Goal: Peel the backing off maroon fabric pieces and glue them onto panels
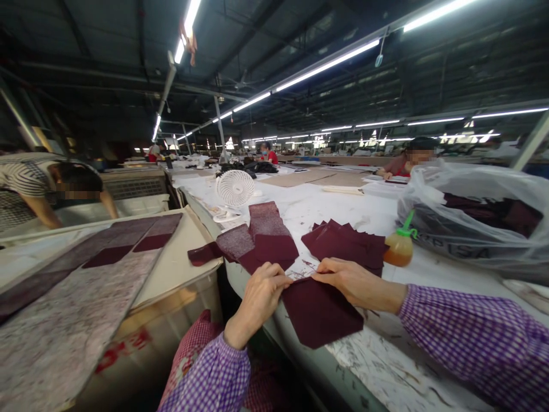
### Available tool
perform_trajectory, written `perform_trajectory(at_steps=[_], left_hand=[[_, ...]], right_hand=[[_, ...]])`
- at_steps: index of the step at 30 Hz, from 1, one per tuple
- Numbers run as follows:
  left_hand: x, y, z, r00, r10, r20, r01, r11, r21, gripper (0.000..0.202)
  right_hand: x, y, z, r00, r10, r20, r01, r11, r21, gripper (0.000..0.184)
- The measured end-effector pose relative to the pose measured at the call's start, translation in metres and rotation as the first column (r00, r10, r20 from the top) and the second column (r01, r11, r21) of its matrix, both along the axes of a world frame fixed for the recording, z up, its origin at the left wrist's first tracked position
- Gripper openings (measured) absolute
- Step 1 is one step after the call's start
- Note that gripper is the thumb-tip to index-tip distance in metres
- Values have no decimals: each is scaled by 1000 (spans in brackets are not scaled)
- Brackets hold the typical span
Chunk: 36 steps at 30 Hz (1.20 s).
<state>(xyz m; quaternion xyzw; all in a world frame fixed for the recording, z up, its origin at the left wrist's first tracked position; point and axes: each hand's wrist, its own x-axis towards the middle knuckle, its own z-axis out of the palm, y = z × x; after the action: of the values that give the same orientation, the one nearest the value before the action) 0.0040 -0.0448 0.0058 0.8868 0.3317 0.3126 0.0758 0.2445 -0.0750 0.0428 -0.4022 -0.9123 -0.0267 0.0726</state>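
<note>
A dark maroon fabric piece [321, 315] with cut corners lies over the front edge of the white table. My left hand [266, 289] pinches its upper left corner between thumb and fingers. Along the same top edge, my right hand [345, 280] grips the cloth near its other end, fingers closed. Just behind my right hand is a fanned stack of maroon fabric pieces [347, 243]. Beyond my left hand lie more maroon pieces [270, 243], partly covered by a speckled greyish-maroon piece [266, 218].
A bottle of amber liquid with a green spout [400, 249] stands right of the stack, before a clear plastic bag [476, 229] of dark cloth. A white fan [235, 189] stands farther back. At left, a bin [171, 303] carries fabric strips; a co-worker [38, 183] bends beyond it.
</note>
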Motion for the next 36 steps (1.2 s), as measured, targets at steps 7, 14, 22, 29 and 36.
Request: perform_trajectory(at_steps=[7, 14, 22, 29, 36], left_hand=[[-6, 1, -6, 995, -12, 95, 16, 999, -37, 24], [-11, 3, -8, 989, -41, 140, 51, 996, -68, 24], [-29, 7, -5, 938, -53, 344, 142, 960, -240, 18], [-28, 36, 4, 939, 121, 323, -68, 983, -172, 15], [6, 64, 12, 971, 188, -145, -180, 982, 63, 19]], right_hand=[[-16, -1, 8, 973, -21, 230, 3, 997, 77, 55], [-27, 3, 15, 952, 12, 305, -41, 995, 88, 62], [-57, -1, 23, 899, 2, 438, -76, 986, 151, 62], [-44, 16, 20, 975, -85, 203, 99, 993, -61, 42], [-34, 32, 25, 993, -34, -111, -1, 953, -302, 6]])
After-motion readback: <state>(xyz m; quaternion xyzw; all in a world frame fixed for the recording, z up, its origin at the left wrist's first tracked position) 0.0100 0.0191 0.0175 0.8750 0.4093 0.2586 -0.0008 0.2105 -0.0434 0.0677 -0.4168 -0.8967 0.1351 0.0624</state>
